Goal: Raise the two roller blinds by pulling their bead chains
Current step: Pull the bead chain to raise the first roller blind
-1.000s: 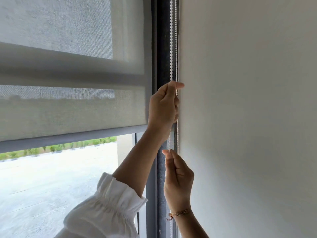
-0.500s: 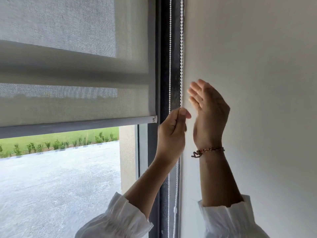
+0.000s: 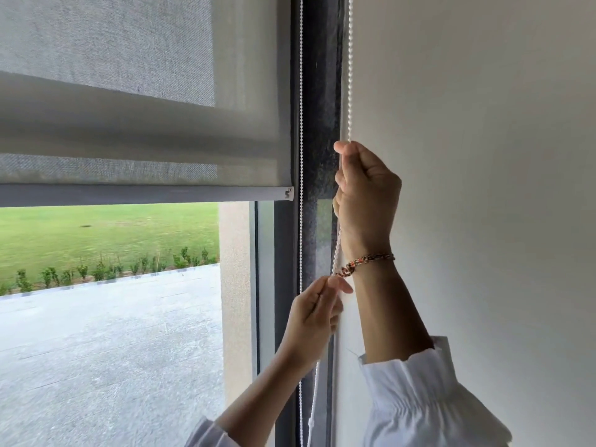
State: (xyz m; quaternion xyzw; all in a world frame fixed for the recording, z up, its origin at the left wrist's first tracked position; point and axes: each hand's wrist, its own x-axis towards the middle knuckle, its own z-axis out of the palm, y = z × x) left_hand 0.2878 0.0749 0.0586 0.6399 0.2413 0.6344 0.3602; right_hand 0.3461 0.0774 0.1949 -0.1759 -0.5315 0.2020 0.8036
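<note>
A grey mesh roller blind (image 3: 138, 91) covers the upper window, and its bottom bar (image 3: 145, 195) hangs about halfway up the glass. Two strands of white bead chain (image 3: 350, 75) run down beside the dark window frame (image 3: 319, 91). My right hand (image 3: 367, 195), with a bracelet on the wrist, is shut on the right strand high up. Just below that wrist, my left hand (image 3: 314, 317) pinches the same strand between thumb and fingers. The thin left strand (image 3: 301, 124) hangs free.
A plain white wall (image 3: 483, 188) fills the right side. Through the uncovered glass I see a lawn (image 3: 96, 233), a low hedge row and a paved yard (image 3: 96, 350). A chain connector (image 3: 311, 422) hangs low on the loop.
The blind's bottom bar has risen, showing more lawn. My right hand, open half a second ago, has closed on the chain. My left hand has moved down the chain.
</note>
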